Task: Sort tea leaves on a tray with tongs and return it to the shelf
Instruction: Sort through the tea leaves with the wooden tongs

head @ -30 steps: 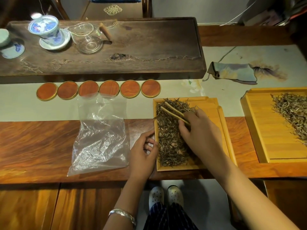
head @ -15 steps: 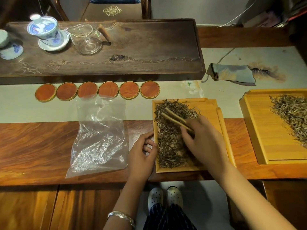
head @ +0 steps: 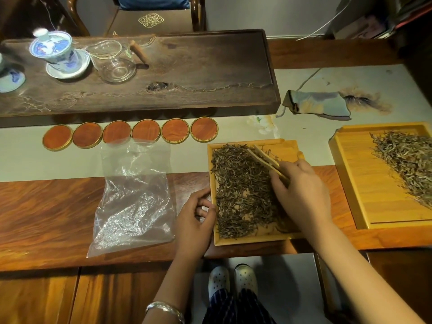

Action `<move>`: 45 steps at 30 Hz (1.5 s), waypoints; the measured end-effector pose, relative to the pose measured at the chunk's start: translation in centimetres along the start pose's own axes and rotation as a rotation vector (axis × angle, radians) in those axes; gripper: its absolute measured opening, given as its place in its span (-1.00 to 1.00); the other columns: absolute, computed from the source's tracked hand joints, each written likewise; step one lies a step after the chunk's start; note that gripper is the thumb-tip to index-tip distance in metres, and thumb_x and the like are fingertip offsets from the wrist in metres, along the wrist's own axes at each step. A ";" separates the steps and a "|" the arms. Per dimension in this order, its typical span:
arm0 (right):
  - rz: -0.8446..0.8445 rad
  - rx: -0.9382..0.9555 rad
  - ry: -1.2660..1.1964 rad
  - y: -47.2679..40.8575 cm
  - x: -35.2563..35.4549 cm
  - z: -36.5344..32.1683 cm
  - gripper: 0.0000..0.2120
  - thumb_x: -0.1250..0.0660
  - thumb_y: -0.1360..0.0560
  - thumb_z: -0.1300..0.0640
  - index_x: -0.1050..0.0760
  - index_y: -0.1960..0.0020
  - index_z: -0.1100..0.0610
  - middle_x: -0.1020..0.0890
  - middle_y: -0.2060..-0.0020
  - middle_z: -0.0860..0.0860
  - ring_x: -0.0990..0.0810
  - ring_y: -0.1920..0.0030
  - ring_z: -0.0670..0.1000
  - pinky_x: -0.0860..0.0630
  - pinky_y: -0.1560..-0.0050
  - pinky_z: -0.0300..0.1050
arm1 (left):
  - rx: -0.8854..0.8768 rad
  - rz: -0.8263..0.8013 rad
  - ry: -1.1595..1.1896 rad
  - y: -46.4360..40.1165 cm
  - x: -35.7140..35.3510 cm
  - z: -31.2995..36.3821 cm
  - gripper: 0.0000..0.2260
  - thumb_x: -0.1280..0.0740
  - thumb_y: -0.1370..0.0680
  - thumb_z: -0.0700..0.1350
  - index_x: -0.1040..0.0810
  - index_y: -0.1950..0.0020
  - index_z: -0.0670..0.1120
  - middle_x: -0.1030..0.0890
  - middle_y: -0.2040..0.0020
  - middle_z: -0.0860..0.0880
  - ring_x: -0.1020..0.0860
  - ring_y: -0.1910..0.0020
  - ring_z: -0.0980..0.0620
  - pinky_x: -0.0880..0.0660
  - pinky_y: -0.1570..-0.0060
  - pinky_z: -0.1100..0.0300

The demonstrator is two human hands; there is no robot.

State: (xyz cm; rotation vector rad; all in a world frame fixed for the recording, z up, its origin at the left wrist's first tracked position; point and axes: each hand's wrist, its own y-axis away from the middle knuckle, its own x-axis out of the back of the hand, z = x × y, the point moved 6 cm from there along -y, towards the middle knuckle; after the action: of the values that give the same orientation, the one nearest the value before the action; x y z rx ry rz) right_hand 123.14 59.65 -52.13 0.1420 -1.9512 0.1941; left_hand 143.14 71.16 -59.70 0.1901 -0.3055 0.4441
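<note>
1. The wooden table (head: 46,206) carries everything; a dark tea board (head: 187,73) lies at the far side, and a second tray (head: 350,183) with its own heap of leaves sits at the right, cut off by the frame edge, so its full extent cannot be seen; no shelf is in view, so returning the tray looks wholly undone.
2. The tray (head: 289,148) being worked lies at the near table edge, between the two hands; the tea leaves (head: 238,188) cover most of its left and middle, with bare wood at the far right; sorting seems in progress, though how much is left I cannot judge.
3. A clear plastic bag (head: 135,199) lies flat to the left, well apart from the tray; whether it holds anything is hard to tell.
4. The right hand (head: 301,197) pinches the tongs (head: 266,160) near their rear end, fingers curled round them; it hides the leaves beneath it.
5. The left hand (head: 194,220) rests at the tray's left rim, fingers loosely curled, touching it and gripping nothing visible.
6. The tong tips lie over the far leaves; whether they grip a leaf is too small to make out.
</note>
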 end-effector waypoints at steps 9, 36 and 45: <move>-0.058 -0.012 0.022 0.2 -0.6 0.8 -0.77 -0.20 -0.57 -0.04 -0.51 -0.04 0.10 -0.47 0.16 0.02 -0.54 0.22 0.11 -0.49 0.33 -0.07 | 0.025 0.023 -0.068 -0.1 -0.1 -0.5 -0.81 -0.37 -0.51 -0.21 -0.57 -0.10 -0.02 -0.58 0.20 0.23 -0.51 0.34 0.27 -0.40 0.32 0.52; 0.065 -0.044 0.112 1.8 1.2 4.7 -0.77 -0.32 -0.52 0.04 -0.58 -0.07 0.16 -0.54 0.18 0.12 -0.58 0.32 0.16 -0.34 0.41 -0.21 | 0.037 0.031 -0.080 0.0 0.0 -0.3 -0.80 -0.37 -0.51 -0.22 -0.57 -0.11 -0.04 -0.59 0.22 0.22 -0.51 0.35 0.28 -0.40 0.32 0.50; 0.056 -0.041 0.019 1.5 0.7 2.9 -0.75 -0.28 -0.55 0.01 -0.55 -0.13 0.12 -0.45 0.18 -0.02 -0.45 0.33 -0.01 -0.30 0.40 -0.24 | 0.048 0.034 -0.093 0.0 0.0 -0.5 -0.85 -0.38 -0.51 -0.21 -0.58 -0.07 -0.10 -0.58 0.24 0.11 -0.50 0.36 0.28 -0.40 0.33 0.50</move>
State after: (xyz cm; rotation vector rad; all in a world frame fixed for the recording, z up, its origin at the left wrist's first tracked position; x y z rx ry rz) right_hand 119.98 60.50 -52.65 0.0583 -1.9404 0.1918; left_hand 143.27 71.25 -60.15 0.2536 -0.3903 0.4775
